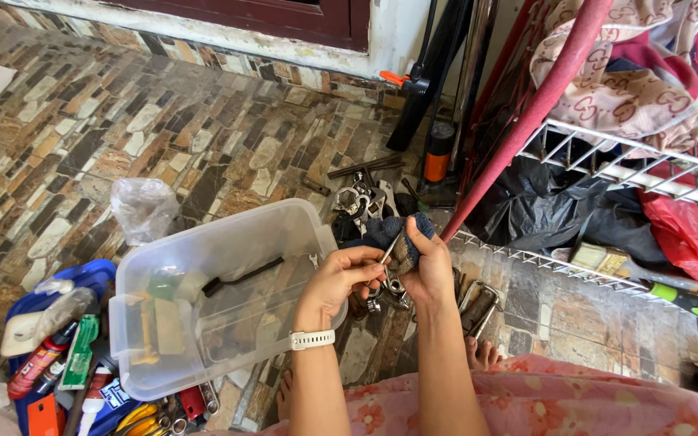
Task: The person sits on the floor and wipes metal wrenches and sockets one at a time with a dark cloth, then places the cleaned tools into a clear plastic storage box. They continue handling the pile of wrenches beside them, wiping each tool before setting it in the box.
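While your left hand (341,278) pinches the lower end of a slim silver metal wrench (392,246), your right hand (423,270) is closed around a dark oily rag (404,252) pressed against it, just above the clear plastic storage box (212,291). Its long axis runs diagonally, the upper end pointing up and right, away from you. Other small metal tools (389,295) dangle below your fingers; a greasy grip could let them drop toward your bare toes (482,353).

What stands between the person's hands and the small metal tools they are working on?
Nothing visible. The left hand and right hand already grip the wrenches directly, with a dark rag just behind them.
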